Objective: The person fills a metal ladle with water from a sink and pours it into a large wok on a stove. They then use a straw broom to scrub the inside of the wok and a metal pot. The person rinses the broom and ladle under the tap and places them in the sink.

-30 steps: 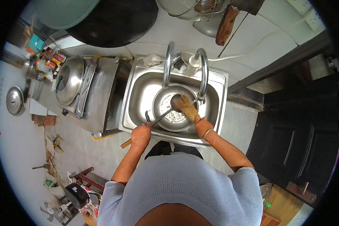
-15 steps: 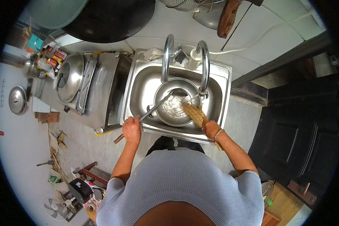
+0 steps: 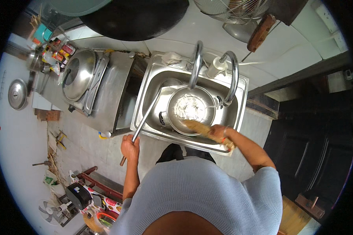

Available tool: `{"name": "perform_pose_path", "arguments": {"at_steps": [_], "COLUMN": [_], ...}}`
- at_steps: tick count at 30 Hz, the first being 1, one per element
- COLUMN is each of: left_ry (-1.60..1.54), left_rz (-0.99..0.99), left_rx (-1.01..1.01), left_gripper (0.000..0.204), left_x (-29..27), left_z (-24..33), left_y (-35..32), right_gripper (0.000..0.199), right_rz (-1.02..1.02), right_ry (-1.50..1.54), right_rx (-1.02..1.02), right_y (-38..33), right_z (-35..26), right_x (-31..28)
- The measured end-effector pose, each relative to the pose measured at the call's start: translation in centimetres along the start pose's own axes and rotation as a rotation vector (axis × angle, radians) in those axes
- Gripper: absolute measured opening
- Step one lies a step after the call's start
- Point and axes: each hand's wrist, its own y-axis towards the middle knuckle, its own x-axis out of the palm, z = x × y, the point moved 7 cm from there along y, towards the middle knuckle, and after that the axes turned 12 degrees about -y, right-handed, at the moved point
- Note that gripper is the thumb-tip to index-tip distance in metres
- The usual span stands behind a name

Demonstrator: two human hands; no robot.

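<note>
We find the left hand [image 3: 130, 147] closed around the handle of a long metal ladle [image 3: 147, 113], its bowl end inside the sink [image 3: 242, 98], behind and to the left of a round metal pan [image 3: 171, 105]. The right hand [image 3: 217, 132] grips a straw brush [image 3: 198, 127], slightly blurred, its bristle end at the pan's near rim; we cannot tell whether they touch. We note water in the pan and two curved faucets [image 3: 235, 74] above.
</note>
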Motion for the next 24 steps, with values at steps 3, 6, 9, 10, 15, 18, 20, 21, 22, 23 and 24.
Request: {"name": "perform_pose_path", "arguments": {"at_steps": [3, 6, 9, 10, 15, 18, 20, 21, 22, 23, 24], "left_ry": [-0.085, -0.095, -0.113, -0.125, -0.156, -0.149, -0.138, -0.131, -0.123, -0.125, -0.127], "left_rz": [0.033, 0.029, 0.02, 0.017, 0.013, -0.008, -0.039, -0.057, -0.074, -0.076, -0.067], "left_rx": [0.008, -0.024, -0.056, -0.069, 0.033, 0.001, 0.011, 0.015, 0.019, 0.025, 0.023], "left_gripper": [0.021, 0.024, 0.027, 0.027, 0.028, 0.029, 0.029, 0.029, 0.028, 0.029, 0.029], "left_x": [-0.9, -0.3, -0.1, -0.1, 0.4, 0.6, 1.0, 1.3, 1.6, 1.6, 1.5], "left_z": [-1.3, -2.4, -2.4, -2.5, -3.1, -3.5, -3.3, -3.5, -3.6, -3.4, -3.2], "left_y": [-1.0, -1.5, -1.1, -0.9, 0.0, -0.1, 0.1, 0.2, 0.1, 0.3, 0.2], "right_gripper": [0.038, 0.041, 0.031, 0.031, 0.029, 0.024, 0.019, 0.018, 0.018, 0.02, 0.023], "right_rz": [0.315, 0.632, 0.69, 0.646, 0.313, 0.114, 0.493, 0.557, 0.543, 0.298, 0.05], "right_ry": [0.023, 0.102, 0.149, 0.057, -0.245, -0.856, -0.538, -0.44, -0.278, -0.525, -0.761], "right_rx": [0.255, 0.266, 0.236, 0.062, -0.134, 0.255, 0.559, 0.642, 0.777, 0.527, 0.255], "right_y": [-1.7, 0.0, 3.0, 4.3, -0.5, -5.3, -7.3, -7.6, -7.4, -5.0, -4.4], "right_z": [4.5, 1.4, -8.1, -11.4, -10.3, -5.0, -3.7, -3.4, -2.7, -3.1, -5.5], "right_x": [-6.3, -10.8, -10.6, -9.1, -2.8, -7.3, -10.8, -11.7, -11.2, -8.1, -5.7]}}
